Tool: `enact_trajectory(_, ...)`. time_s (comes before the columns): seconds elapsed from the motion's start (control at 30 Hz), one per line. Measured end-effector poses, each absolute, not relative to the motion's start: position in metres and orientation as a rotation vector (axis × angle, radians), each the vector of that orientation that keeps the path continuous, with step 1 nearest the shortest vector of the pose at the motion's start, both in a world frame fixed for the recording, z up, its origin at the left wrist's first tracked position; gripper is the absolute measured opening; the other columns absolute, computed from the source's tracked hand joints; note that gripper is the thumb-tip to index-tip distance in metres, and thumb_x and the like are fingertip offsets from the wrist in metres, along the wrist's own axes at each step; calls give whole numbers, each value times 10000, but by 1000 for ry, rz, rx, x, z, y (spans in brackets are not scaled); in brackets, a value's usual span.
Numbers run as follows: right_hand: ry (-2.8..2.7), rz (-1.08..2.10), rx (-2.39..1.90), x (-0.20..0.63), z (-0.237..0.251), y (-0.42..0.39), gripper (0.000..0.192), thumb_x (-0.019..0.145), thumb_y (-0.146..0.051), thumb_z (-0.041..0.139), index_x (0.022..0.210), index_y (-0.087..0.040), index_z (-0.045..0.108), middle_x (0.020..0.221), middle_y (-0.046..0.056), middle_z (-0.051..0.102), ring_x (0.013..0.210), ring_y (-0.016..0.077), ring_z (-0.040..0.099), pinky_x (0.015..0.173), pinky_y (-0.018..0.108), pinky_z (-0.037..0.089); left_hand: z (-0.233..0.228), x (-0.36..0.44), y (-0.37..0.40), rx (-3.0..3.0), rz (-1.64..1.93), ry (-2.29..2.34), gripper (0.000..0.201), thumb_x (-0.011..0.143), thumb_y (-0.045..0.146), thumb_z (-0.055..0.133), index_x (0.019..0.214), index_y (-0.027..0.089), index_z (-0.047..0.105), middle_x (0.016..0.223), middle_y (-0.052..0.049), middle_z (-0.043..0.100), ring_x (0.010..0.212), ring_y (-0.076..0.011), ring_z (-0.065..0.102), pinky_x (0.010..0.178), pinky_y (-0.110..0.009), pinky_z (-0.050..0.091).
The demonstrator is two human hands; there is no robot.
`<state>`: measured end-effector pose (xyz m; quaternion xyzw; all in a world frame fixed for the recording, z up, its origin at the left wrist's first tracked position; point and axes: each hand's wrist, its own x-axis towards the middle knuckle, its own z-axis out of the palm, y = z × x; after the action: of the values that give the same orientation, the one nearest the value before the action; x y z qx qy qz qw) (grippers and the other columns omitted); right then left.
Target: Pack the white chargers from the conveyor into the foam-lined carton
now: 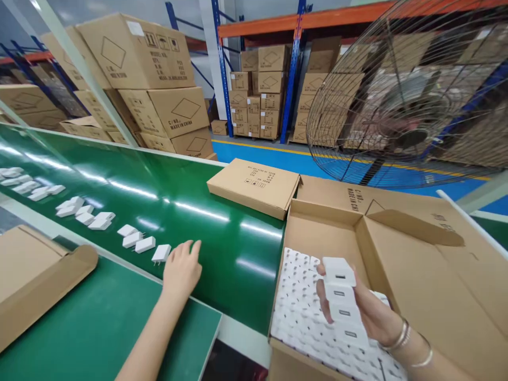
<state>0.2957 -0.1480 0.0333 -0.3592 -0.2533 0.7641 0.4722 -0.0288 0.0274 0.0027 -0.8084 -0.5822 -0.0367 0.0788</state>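
Left hand (181, 270) rests flat with fingers loosely spread on the green belt (222, 233) beside a charger (161, 253), while the right hand (357, 307) grips 4 chargers (342, 301) in a row over the box (416, 275), ports up like the ones packed below.

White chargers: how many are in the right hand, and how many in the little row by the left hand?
White plastic chargers stacked in right hand: 4
White plastic chargers in row by left hand: 4
Total: 8
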Motion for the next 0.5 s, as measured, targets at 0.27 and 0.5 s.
enact_trajectory(0.27,-759,1816,-914,299,22,-149,552,755,-744,223,930,-265,434,693,-2,547,505,138,533,489,268,429,-3,-41,30,-2472,351,-2061,440,746,106,374,1186,118,393,1144,-122,515,1072,-237,478,834,-339,400)
enact_trajectory(0.5,-1303,1276,-1736,365,49,-138,562,740,-629,472,1143,-237,452,1023,100,596,828,233,590,691,344,468,0,-37,34,-2766,-182,-2110,277,746,165,449,1022,174,465,992,-62,531,953,-193,523,832,-315,413)
